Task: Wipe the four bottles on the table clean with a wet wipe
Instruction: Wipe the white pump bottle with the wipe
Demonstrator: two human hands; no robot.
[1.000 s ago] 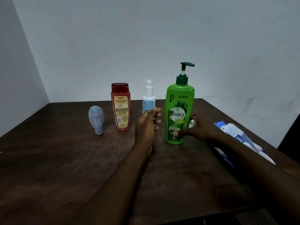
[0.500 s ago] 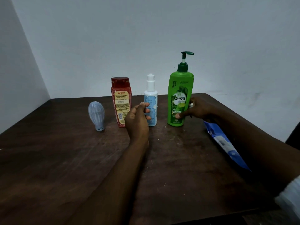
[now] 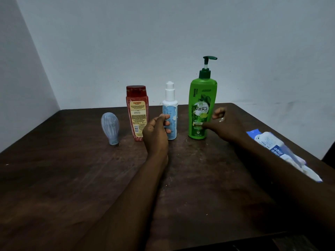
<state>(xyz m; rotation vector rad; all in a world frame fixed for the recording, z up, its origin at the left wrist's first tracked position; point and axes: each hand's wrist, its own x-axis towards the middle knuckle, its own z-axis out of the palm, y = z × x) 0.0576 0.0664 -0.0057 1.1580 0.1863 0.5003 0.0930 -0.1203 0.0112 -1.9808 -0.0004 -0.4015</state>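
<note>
Dark wooden table [image 3: 72, 178] is sitting in a pale-walled corner. Four bottles are standing in a row toward the far edge: grey bottle [image 3: 110, 128] inverted on its cap, red bottle [image 3: 137, 113], white bottle [image 3: 170, 109], green pump bottle [image 3: 202, 105]. Left hand [image 3: 155, 131] is hovering before the white bottle with fingers curled; grip cannot be told. Right hand [image 3: 224, 125], blurred, is curling round a wet wipe [image 3: 221, 120] just beside the green pump bottle. Wipes pack [image 3: 277, 147] is lying at the right edge.

Left hand [image 3: 155, 131] hovers half-curled before the white spray bottle [image 3: 170, 109]; right hand [image 3: 226, 125] (blurred) holds a wet wipe [image 3: 221, 119] beside the green pump bottle [image 3: 201, 98].
</note>
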